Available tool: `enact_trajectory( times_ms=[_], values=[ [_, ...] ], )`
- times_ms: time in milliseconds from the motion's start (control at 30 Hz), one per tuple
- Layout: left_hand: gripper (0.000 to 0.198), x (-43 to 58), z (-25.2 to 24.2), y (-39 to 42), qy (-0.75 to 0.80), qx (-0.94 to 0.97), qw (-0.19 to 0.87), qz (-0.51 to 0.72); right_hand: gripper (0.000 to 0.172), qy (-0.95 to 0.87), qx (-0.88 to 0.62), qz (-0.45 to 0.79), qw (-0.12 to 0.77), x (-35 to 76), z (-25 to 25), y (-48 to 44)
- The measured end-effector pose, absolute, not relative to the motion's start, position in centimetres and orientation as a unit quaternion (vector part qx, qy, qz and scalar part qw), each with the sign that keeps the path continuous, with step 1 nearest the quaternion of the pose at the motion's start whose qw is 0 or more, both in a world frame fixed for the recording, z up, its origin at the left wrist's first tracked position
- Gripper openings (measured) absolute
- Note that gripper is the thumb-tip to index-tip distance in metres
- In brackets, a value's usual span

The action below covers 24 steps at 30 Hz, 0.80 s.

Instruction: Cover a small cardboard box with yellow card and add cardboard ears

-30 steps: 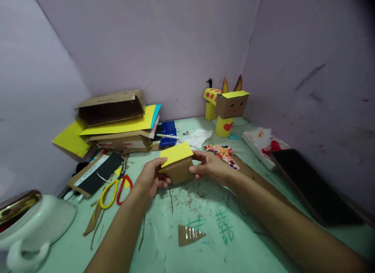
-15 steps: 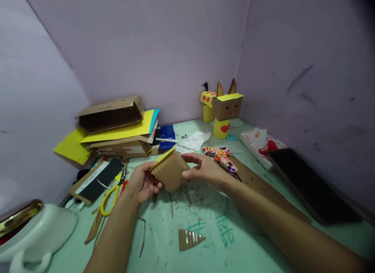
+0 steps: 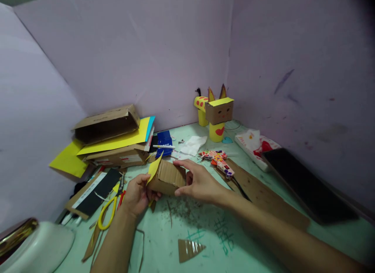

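Observation:
Between my two hands is a small cardboard box point(image 3: 169, 176) with a yellow paper sheet point(image 3: 154, 172) on its left side. My left hand point(image 3: 140, 194) grips the box at its yellow side, with some fingertips underneath. My right hand point(image 3: 197, 180) pinches the opposite end, thumb at the near edge and fingers on top. Below the box, brown crumbs lie scattered on the pale green tabletop point(image 3: 159, 245). A triangular cardboard piece point(image 3: 190, 250) with shiny clear strips lies closer to me.
Yellow-handled scissors point(image 3: 108, 213) lie left of my hands. A stack with an open cardboard box point(image 3: 107, 124) stands behind. Toward the back right stands a cardboard animal figure point(image 3: 219, 112). A floral glue gun point(image 3: 221, 163), a cardboard strip point(image 3: 263, 194) and a dark panel point(image 3: 304, 187) occupy the right.
The small box has turned in my hands, so its yellow side now stands nearly upright at the left and a ridged face shows on top. The camera view has shifted slightly.

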<state>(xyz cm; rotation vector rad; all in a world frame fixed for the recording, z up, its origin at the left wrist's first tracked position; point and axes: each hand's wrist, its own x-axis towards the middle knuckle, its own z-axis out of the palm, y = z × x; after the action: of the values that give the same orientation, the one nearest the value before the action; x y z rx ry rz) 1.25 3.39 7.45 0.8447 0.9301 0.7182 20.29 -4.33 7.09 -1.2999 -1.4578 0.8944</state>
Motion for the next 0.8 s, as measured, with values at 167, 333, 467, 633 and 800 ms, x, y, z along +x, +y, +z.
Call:
enact_trajectory(
  times_ms=[167,333,467,633,800],
  values=[
    [0.028,2.1,8.5,2.3,0.453,0.456,0.669,0.372,0.073,-0.589,-0.545,0.357,0.478,20.8,5.9,-3.7],
    [0.029,3.7,8.8,1.0,0.537,0.603,0.484,0.337,0.055,-0.430,-0.578,0.500,0.481,22.4,6.1,-3.0],
    [0.028,3.9,8.3,1.3,0.544,0.590,0.495,0.334,0.031,-0.356,-0.587,0.529,0.499,23.2,7.6,-3.1],
    [0.025,3.8,8.1,1.8,0.543,0.554,0.533,0.338,0.017,-0.353,-0.571,0.538,0.511,21.3,8.5,-3.0],
    [0.029,3.3,8.0,2.1,0.503,0.498,0.618,0.341,0.017,-0.319,-0.594,0.514,0.531,19.7,8.6,-2.1]
  ],
)
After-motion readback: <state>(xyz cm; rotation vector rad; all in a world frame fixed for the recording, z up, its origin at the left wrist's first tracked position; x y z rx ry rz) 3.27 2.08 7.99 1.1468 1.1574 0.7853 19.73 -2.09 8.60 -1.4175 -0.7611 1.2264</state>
